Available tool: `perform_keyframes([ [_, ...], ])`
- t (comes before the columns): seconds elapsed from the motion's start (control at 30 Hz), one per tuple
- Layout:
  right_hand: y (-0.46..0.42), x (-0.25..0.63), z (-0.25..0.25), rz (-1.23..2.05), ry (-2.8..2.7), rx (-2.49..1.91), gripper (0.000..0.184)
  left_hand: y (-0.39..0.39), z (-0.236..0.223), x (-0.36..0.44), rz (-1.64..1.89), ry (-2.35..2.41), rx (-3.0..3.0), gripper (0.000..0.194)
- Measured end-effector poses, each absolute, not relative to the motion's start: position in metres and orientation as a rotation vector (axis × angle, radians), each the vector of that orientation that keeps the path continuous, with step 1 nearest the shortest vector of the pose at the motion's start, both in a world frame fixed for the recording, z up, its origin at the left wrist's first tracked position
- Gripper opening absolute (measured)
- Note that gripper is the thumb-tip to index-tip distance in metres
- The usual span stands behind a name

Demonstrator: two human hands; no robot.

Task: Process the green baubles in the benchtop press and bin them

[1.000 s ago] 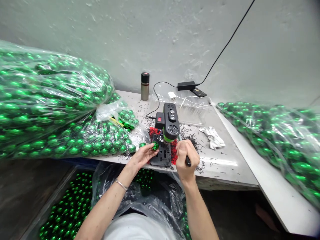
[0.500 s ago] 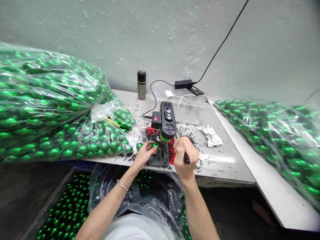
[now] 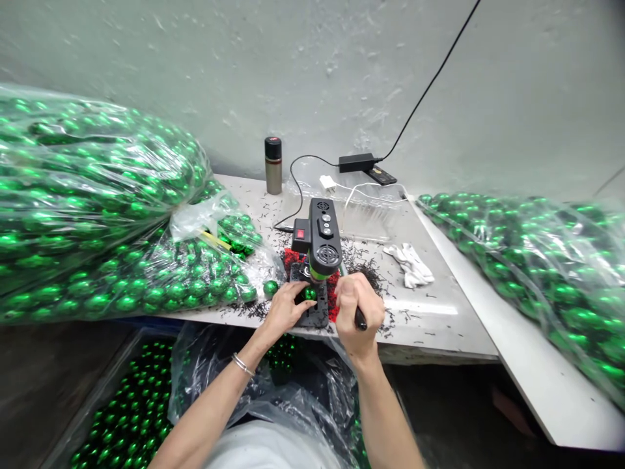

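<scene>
A small black bench drill press [image 3: 325, 231] with a red switch stands near the table's front edge. Under its head, my left hand [image 3: 284, 311] has thumb and fingers around a shiny green ball [image 3: 310, 294], just over the slotted black base plate [image 3: 315, 318]. The drill's tip is hidden by the head. On the right, my right hand [image 3: 359, 312] is wrapped in a fist around the press's lever handle [image 3: 360, 319], whose black end sticks out below the fingers. A loose green ball [image 3: 270, 288] lies left of the base, near my left hand.
Clear bags of green balls lie at the left [image 3: 88, 195] and right [image 3: 532, 260]. Black shavings [image 3: 366, 277] and red bits surround the press. Behind are a flask [image 3: 273, 166], a power adapter [image 3: 359, 163] and cables; white gloves [image 3: 410, 264] lie at right. A lined bin [image 3: 122, 404] sits below.
My left hand has brought the green ball slightly right and lower, in under the drill head. My right hand stays on the lever handle, with little movement. The view has shifted slightly.
</scene>
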State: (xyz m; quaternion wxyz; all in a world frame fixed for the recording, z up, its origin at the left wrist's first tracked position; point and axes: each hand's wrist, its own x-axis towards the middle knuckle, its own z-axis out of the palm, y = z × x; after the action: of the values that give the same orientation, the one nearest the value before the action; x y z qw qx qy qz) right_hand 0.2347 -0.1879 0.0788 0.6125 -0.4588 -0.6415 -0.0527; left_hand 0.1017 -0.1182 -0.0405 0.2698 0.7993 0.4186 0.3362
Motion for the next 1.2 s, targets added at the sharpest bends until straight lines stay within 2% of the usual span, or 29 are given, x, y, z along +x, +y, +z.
perform_keyframes([
  [0.23, -0.192, 0.234, 0.047, -0.156, -1.465, -1.04, 0.027, -0.118, -0.058, 0.105, 1.115, 1.058, 2.113, 0.034],
  [0.5, -0.192, 0.233, 0.003, -0.252, -1.474, -1.063, 0.03, -0.12, -0.06, 0.105, 1.156, 1.027, 2.111, 0.035],
  [1.2, -0.192, 0.235, 0.006, -0.28, -1.487, -1.056, 0.028, -0.123, -0.059, 0.104, 1.115, 1.077, 2.11, 0.034],
])
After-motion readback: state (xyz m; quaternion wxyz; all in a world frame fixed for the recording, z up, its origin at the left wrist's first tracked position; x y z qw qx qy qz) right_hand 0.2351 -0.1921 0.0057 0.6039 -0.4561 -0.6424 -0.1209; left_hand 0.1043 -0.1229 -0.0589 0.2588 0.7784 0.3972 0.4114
